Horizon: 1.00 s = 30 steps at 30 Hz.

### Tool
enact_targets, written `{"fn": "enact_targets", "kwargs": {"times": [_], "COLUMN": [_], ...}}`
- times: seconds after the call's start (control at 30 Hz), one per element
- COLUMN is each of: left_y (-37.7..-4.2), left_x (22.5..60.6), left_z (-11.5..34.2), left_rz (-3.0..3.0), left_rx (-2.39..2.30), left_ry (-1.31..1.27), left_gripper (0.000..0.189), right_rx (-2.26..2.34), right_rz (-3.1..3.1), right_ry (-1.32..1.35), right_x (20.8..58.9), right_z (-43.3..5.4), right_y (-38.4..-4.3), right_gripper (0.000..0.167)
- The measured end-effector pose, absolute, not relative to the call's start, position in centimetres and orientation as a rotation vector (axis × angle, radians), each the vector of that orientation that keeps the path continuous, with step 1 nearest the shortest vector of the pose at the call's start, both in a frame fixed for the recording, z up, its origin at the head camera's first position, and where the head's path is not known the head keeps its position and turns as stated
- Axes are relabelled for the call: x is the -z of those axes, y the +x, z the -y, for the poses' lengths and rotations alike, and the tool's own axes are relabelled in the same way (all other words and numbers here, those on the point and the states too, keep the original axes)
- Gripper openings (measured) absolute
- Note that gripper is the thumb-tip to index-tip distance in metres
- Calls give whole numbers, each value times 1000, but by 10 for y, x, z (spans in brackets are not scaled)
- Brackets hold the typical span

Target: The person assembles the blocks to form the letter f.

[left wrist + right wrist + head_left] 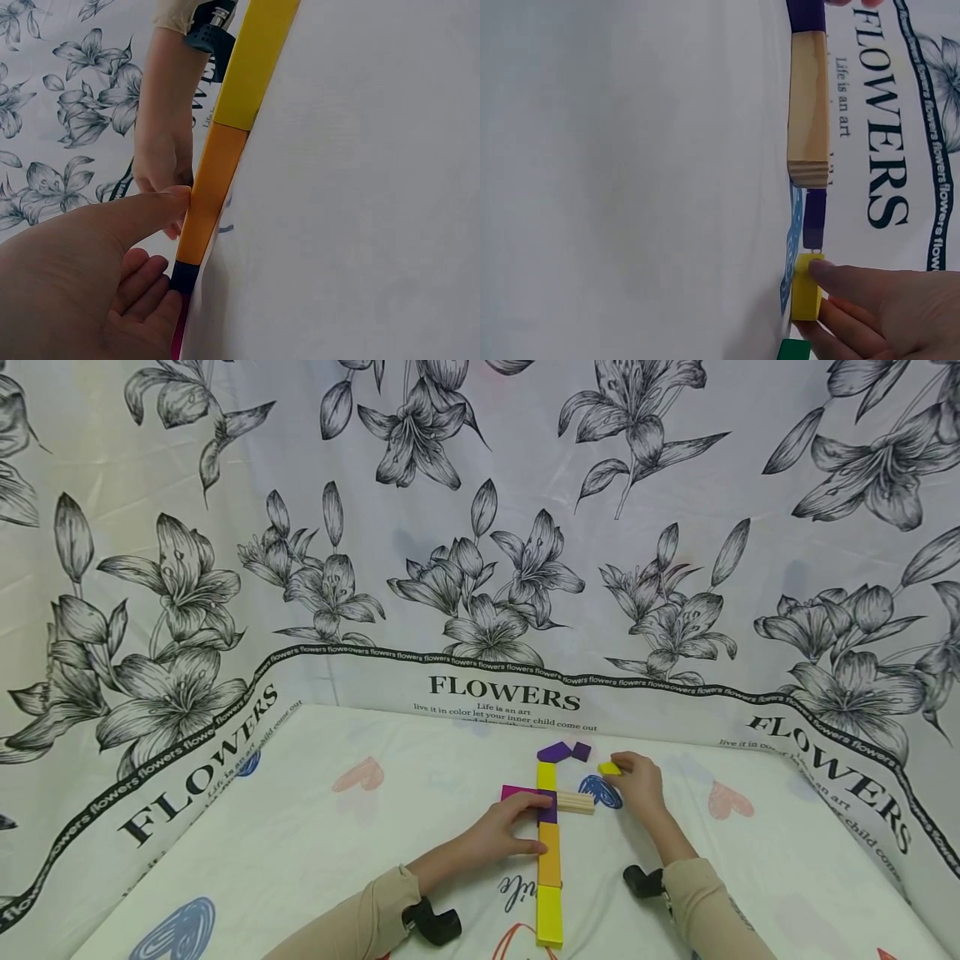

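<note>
In the head view my left hand [495,831] rests against a line of blocks, its fingertips on the purple block [549,817] and its thumb at the side of the orange block [550,856]. A yellow block [550,917] continues the line at the near end, and a smaller yellow block [547,774] sits at the far end. From the purple block a magenta block [513,792] sticks out left and a bare wooden block [576,802] right. My right hand [641,785] pinches a small yellow block [805,289] between thumb and fingers.
Beyond the line lie a pointed purple block [555,752] and a small purple block [581,752]. A green block [793,349] shows at the bottom of the right wrist view. A flowered curtain [487,568] stands behind the white heart-printed cloth [300,827].
</note>
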<state>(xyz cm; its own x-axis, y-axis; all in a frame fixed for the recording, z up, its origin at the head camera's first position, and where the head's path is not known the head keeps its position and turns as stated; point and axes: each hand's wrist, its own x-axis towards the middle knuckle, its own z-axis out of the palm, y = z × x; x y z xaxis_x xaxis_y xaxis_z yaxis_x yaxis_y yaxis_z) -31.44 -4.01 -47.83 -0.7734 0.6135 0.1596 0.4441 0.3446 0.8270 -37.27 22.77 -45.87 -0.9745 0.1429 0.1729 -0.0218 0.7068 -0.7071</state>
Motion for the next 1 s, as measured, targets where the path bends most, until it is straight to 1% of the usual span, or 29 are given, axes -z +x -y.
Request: {"fn": "enact_targets", "kwargs": {"times": [0.4,1.0], "left_y": [-314,-313], "left_x": [476,474], "left_z": [40,39], "left_rz": [-2423,-2416], "left_rx": [-1395,-1395], "left_ry": [957,925], "left_gripper": [65,64], "right_rx": [-1165,-1114], "right_rz": [2675,2710], "right_ry": [-9,-20], "right_x": [459,459], "right_z": [-224,-218], "right_y": [-382,-392], "right_gripper": [40,41]}}
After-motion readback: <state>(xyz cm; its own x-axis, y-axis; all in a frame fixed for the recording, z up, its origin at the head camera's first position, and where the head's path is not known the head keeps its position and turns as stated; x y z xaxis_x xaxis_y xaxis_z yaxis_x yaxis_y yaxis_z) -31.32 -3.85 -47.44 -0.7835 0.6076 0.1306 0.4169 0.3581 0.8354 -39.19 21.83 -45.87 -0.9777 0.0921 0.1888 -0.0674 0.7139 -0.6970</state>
